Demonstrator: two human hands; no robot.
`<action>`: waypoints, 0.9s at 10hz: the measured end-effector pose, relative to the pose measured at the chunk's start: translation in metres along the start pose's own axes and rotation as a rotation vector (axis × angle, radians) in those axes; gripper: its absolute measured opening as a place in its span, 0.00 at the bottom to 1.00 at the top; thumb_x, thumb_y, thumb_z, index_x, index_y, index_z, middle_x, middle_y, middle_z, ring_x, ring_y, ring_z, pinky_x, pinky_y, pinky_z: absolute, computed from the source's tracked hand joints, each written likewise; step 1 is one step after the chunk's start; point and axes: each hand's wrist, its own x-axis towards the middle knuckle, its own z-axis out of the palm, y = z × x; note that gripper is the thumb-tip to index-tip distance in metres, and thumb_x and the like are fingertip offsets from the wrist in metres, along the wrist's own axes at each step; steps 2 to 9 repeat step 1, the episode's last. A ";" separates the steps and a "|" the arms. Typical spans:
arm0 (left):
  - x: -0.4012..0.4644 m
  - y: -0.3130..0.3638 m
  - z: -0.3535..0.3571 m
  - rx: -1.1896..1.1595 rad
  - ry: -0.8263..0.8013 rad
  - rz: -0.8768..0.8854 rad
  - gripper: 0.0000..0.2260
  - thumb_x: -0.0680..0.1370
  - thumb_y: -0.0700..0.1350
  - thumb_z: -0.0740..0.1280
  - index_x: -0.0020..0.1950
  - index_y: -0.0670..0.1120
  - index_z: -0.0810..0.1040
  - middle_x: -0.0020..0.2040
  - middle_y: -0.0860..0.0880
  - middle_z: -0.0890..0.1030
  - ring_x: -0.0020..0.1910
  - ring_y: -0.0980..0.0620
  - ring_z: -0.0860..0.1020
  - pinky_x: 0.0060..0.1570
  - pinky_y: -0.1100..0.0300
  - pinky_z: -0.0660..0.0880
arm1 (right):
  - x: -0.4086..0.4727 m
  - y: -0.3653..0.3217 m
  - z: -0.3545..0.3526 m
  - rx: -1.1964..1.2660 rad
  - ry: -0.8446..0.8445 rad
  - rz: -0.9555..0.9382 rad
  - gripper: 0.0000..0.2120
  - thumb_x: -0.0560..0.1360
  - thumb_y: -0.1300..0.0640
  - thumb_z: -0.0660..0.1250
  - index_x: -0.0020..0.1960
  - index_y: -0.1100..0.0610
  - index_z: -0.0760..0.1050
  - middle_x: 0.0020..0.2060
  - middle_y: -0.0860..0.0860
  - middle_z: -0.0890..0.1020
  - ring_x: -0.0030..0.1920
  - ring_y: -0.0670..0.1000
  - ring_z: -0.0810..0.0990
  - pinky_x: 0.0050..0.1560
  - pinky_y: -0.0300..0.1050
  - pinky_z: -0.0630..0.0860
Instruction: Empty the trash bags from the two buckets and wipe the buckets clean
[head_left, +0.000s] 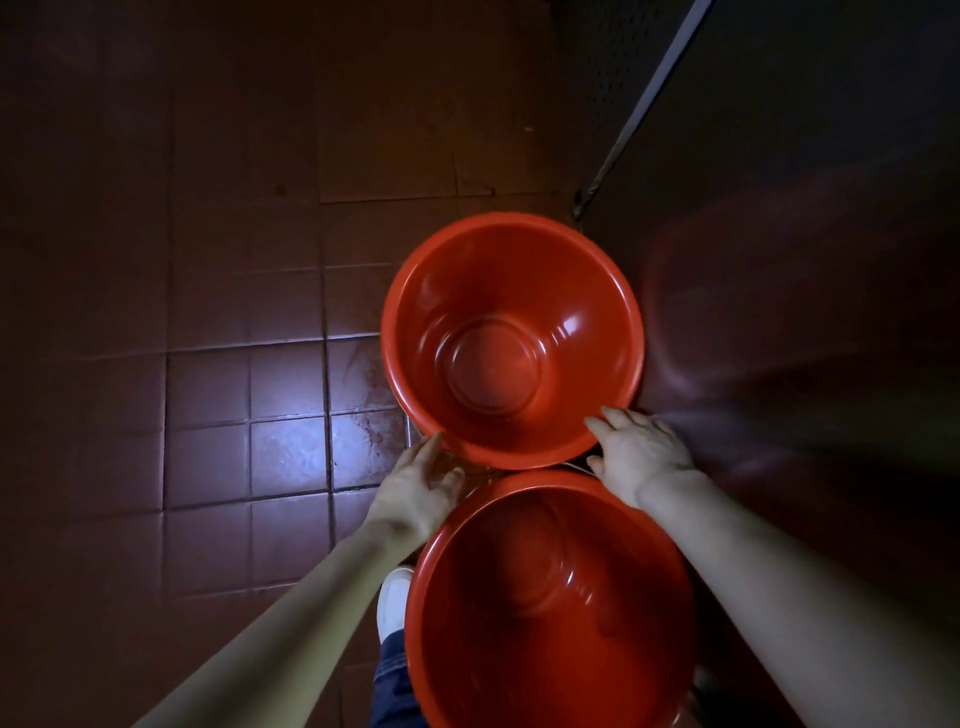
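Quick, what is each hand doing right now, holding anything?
Left hand: open, fingers at the far bucket rim, gripping nothing.
Right hand: open, fingers resting on that bucket's rim.

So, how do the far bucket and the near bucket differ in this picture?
The far bucket shows its whole rim and its round bottom; the near bucket is cut off by the picture's lower edge. The far bucket is lit brighter; the near one looks darker inside. The left hand and right hand are at the far bucket's near rim, above the near bucket's far rim. Both are red, round, upright and hold no bag.
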 end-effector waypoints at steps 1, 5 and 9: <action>-0.010 0.007 -0.009 0.048 0.036 0.011 0.25 0.81 0.49 0.63 0.78 0.51 0.62 0.72 0.49 0.68 0.69 0.49 0.69 0.64 0.63 0.63 | -0.007 -0.008 -0.014 0.014 0.078 -0.084 0.27 0.80 0.46 0.59 0.77 0.48 0.57 0.76 0.49 0.60 0.74 0.53 0.61 0.73 0.50 0.58; -0.010 0.007 -0.009 0.048 0.036 0.011 0.25 0.81 0.49 0.63 0.78 0.51 0.62 0.72 0.49 0.68 0.69 0.49 0.69 0.64 0.63 0.63 | -0.007 -0.008 -0.014 0.014 0.078 -0.084 0.27 0.80 0.46 0.59 0.77 0.48 0.57 0.76 0.49 0.60 0.74 0.53 0.61 0.73 0.50 0.58; -0.010 0.007 -0.009 0.048 0.036 0.011 0.25 0.81 0.49 0.63 0.78 0.51 0.62 0.72 0.49 0.68 0.69 0.49 0.69 0.64 0.63 0.63 | -0.007 -0.008 -0.014 0.014 0.078 -0.084 0.27 0.80 0.46 0.59 0.77 0.48 0.57 0.76 0.49 0.60 0.74 0.53 0.61 0.73 0.50 0.58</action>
